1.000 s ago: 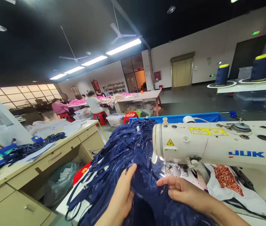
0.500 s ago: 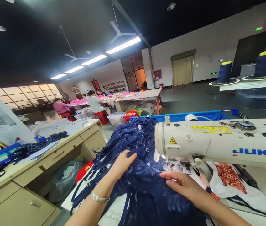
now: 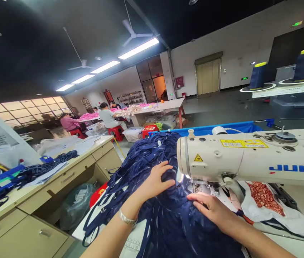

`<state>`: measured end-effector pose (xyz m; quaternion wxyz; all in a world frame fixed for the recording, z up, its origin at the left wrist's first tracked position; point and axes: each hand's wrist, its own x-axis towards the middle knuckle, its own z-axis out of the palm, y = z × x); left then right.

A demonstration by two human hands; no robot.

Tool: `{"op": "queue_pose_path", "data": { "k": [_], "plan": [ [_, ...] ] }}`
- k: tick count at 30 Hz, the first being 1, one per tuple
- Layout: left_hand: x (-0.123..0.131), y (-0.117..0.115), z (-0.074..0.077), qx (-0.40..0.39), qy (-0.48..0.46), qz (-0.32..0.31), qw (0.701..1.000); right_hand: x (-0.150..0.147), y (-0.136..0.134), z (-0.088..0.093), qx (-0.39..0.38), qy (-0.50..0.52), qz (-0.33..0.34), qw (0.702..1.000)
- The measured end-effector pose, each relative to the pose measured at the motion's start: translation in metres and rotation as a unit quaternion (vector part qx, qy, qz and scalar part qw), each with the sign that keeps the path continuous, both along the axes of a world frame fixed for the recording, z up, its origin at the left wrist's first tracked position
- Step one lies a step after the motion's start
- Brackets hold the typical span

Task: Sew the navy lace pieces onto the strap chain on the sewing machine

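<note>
A large heap of navy garments (image 3: 165, 218) with thin straps and small metal rings covers the sewing table in front of me. My left hand (image 3: 155, 181) is over the middle of the heap, just left of the sewing machine head, with thumb and fingers apart. Below the needle area, my right hand (image 3: 212, 209) has its index finger and thumb at a raised fold of the navy fabric. That fold seems held between them, though the heap partly hides the grip. The white JUKI sewing machine (image 3: 243, 157) stands at the right, its lamp lit by the needle.
A beige desk (image 3: 60, 179) at the left carries papers and dark straps. Copper-coloured small parts (image 3: 266, 197) lie on white cloth under the machine arm. Navy thread cones (image 3: 258, 76) stand at upper right. Behind the machine is a blue fabric bin (image 3: 229, 128); people sit at a far table.
My left hand has lifted and moved right, closer to the machine head, and its fingers have spread. The right hand has shifted slightly right. The fabric under both hands has changed its folds.
</note>
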<state>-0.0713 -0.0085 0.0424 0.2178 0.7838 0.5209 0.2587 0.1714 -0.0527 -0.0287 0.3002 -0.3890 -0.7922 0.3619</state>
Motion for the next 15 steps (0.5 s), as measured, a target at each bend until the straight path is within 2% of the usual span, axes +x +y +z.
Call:
{"op": "queue_pose_path", "data": {
  "k": [2,5,7,10,13,15],
  "plan": [
    [0.009,0.003,-0.006,0.019,0.123,-0.023,0.992,0.001,0.0,0.001,-0.001,-0.003,0.0,1.0],
    [0.015,0.015,-0.008,0.036,0.174,0.028,0.984,0.001,0.0,0.0,-0.004,-0.004,-0.008,1.0],
    [0.011,0.028,-0.002,0.041,0.162,0.066,0.984,0.0,-0.001,0.0,-0.009,0.004,-0.009,1.0],
    [-0.003,0.054,0.018,0.057,0.121,0.133,0.982,-0.002,-0.004,0.001,-0.003,0.01,0.0,1.0],
    [-0.013,0.085,0.039,0.067,0.049,0.191,0.978,-0.003,-0.007,0.003,0.025,-0.005,-0.005,1.0],
    [-0.011,0.104,0.049,0.055,-0.009,0.208,0.977,-0.003,-0.008,0.003,0.042,-0.015,-0.021,0.999]
  ]
}}
